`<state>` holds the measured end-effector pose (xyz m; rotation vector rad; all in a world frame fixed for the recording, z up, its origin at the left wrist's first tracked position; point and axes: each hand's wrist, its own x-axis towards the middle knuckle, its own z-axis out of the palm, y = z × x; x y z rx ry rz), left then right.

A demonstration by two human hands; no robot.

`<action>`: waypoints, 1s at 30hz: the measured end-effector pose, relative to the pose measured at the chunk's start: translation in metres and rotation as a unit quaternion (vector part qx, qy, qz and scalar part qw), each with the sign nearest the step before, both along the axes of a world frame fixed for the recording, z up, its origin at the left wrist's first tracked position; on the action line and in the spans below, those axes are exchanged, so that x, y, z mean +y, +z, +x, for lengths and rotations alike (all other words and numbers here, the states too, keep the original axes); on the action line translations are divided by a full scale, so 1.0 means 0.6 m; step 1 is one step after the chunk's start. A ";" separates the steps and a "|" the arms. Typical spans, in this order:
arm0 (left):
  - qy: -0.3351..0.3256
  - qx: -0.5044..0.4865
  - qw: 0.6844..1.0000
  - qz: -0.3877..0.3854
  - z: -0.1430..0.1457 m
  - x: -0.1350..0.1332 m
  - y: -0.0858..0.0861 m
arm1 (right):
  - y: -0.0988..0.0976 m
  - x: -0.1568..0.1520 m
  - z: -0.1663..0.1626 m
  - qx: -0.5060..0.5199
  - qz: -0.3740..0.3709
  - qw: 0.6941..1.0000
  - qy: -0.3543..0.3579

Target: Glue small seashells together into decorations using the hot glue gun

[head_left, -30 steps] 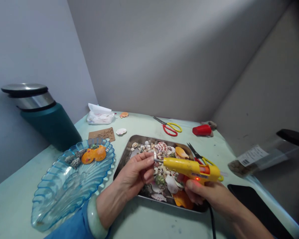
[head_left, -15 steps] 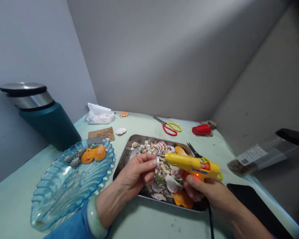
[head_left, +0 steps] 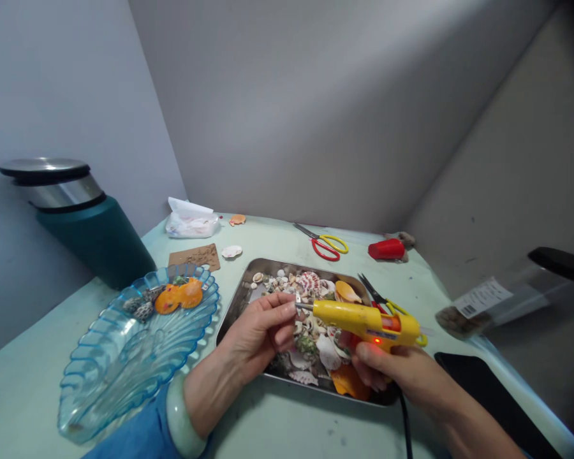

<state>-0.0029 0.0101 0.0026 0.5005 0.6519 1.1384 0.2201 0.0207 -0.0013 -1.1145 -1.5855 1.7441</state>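
My left hand pinches a small white piece, perhaps a bit of shell, between thumb and fingertips. My right hand is wrapped around a yellow hot glue gun, its red light lit. The gun's metal nozzle points left and meets the piece at my left fingertips; whether glue is coming out cannot be made out. Both hands are over a metal tray filled with mixed seashells. A black cord runs down from the gun.
On the left are a blue scalloped dish with orange shells and a teal bottle. Scissors and a red object lie behind the tray; another pair rests on its right edge. A dark flat object lies right.
The glue gun has shifted slightly left and down. Its nozzle now crosses the lower part of the small white piece, which has been turned or raised a little in my left fingers.
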 end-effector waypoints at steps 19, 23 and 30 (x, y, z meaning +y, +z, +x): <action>-0.024 0.019 0.999 0.009 0.001 0.000 0.000 | 0.000 -0.003 -0.006 0.013 -0.025 0.998 -0.058; -0.009 0.012 1.000 0.007 0.001 0.001 0.002 | -0.002 -0.001 -0.004 0.009 -0.015 0.999 -0.044; 0.004 -0.003 1.000 0.013 0.002 0.001 0.005 | 0.001 -0.001 -0.002 -0.013 0.000 1.000 -0.019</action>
